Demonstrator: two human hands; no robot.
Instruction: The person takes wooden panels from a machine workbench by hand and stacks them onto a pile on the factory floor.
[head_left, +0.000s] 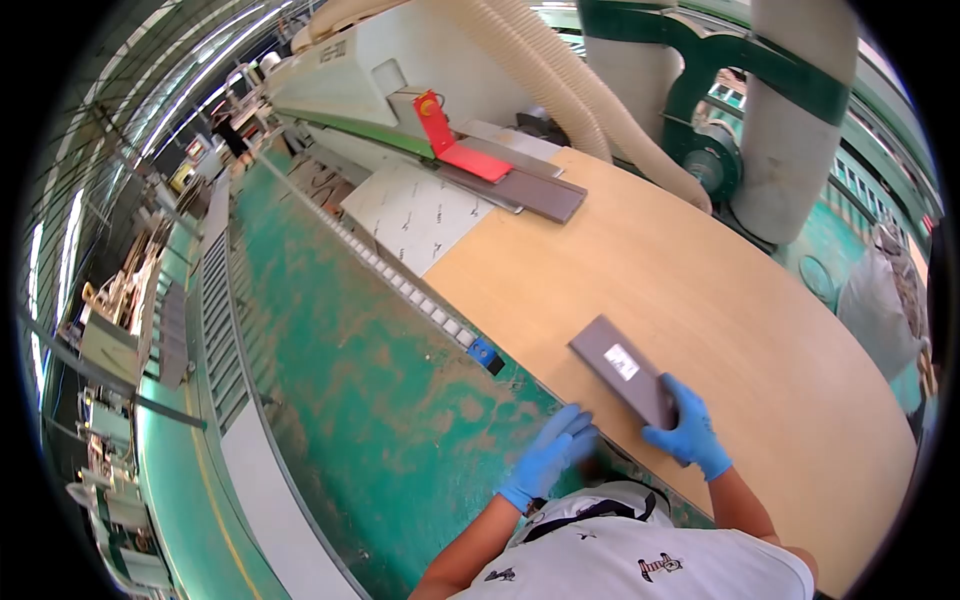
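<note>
A blue-gloved right hand [690, 425] at 4 o'clock clasps the near end of a flat, brown rectangular board [640, 388] between thumb and fingers as I watch from afar, a white label [621, 362] on its smooth face. The board is over the pale, wood-toned tabletop [780, 350]. At 5 o'clock I see the left hand [553, 452], motion-blurred, fingers extended near the table's edge. At 1 o'clock a second brown board [545, 195] and a red plate [475, 162] obstruct the tabletop's far end, ribbed cream hoses [560, 90] behind; a green blower [712, 160] stands at 2, dusty green floor [350, 420] at 8
</note>
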